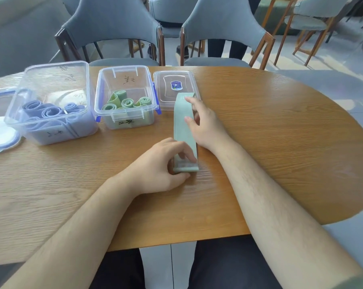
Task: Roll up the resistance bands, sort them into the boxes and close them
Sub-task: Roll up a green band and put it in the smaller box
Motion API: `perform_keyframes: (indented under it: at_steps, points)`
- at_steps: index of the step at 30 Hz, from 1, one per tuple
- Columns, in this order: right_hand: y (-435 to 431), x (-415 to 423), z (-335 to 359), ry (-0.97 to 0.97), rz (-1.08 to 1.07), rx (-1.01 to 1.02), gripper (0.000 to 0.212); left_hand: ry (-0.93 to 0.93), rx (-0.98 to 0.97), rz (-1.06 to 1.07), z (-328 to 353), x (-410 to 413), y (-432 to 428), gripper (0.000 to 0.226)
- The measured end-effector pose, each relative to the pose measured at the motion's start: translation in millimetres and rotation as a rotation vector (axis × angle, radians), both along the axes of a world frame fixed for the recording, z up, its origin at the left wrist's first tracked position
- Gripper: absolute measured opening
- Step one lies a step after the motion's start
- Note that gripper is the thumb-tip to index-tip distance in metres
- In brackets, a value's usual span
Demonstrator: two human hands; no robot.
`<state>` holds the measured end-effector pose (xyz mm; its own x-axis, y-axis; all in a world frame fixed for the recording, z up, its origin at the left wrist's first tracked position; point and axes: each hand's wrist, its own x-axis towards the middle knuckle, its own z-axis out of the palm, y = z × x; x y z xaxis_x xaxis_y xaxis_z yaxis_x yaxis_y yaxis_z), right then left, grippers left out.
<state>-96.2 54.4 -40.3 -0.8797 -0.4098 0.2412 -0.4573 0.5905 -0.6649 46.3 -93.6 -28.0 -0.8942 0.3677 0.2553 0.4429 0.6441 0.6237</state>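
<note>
Your left hand (161, 163) curls over the near end of the pale green band (183, 130), fingers bent close and thumb tucked under, pinching a small rolled start of it. Your right hand (203, 124) lies loosely spread along the band's right edge, fingertips (189, 99) pressing its far end flat; it grips nothing. The band lies stretched on the wooden table (270, 132), its long axis running straight away from you, far end overlapping a loose clear lid (168, 84). To the left stand an open box of green rolls (126, 101) and an open box of blue rolls (51, 113).
</note>
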Motion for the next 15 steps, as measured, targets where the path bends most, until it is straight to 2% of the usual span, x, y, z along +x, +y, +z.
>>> perform_keyframes:
  at_steps: [3, 6, 9, 15]
  points:
    - [1.3, 5.0, -1.9, 0.014, -0.074, 0.047, 0.053, 0.053, -0.011, -0.061, -0.2, -1.1, -1.2, 0.021]
    - [5.3, 18.0, -2.9, 0.042, -0.157, 0.012, 0.032, 0.096, -0.015, -0.021, -6.8, 3.4, -5.2, 0.022]
    - [13.3, 39.4, -2.5, 0.056, -0.115, -0.003, 0.014, 0.161, -0.060, 0.083, -10.2, 12.9, -14.5, 0.028]
    - [33.4, 99.1, 0.2, 0.007, -0.016, -0.046, 0.024, 0.165, -0.041, 0.021, -7.1, 24.5, -15.5, 0.030]
